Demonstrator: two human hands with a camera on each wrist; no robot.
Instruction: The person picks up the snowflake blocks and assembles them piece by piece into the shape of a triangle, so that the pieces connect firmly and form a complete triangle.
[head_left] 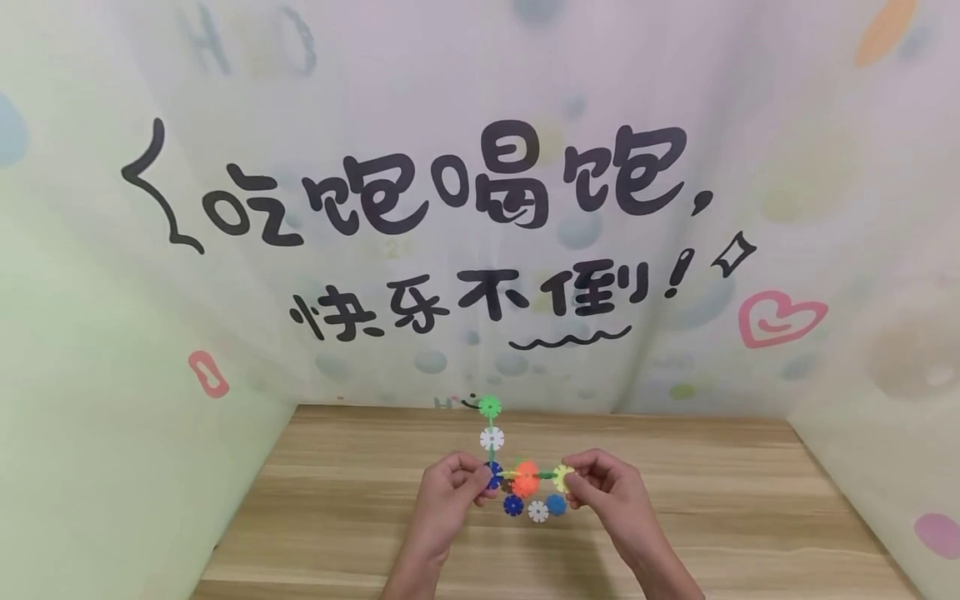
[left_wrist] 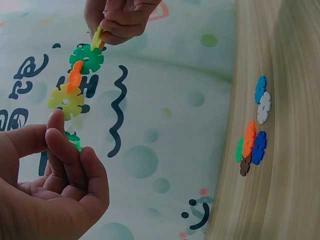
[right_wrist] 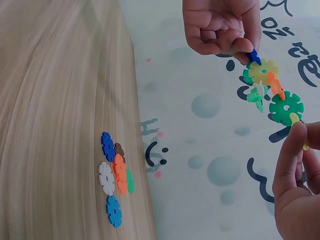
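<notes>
Pinching each end of the snowflake-disc chain (head_left: 525, 477), left hand (head_left: 448, 487) and right hand (head_left: 603, 487) hold it aloft; judged light, rigid, joints likely separable

Both forearms run off the head view's bottom edge. The left hand (head_left: 448, 490) covers the chain's (head_left: 525, 477) blue end piece. The brown piece (right_wrist: 119, 148) on the counter (right_wrist: 60, 125) lies mostly under others.

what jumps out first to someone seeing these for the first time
A chain of colourful plastic snowflake discs held in the air between the left hand and right hand, each pinching one end. Behind it, big black painted lettering fills the pastel wall; more loose flat plastic discs lie on the wooden table.
</notes>
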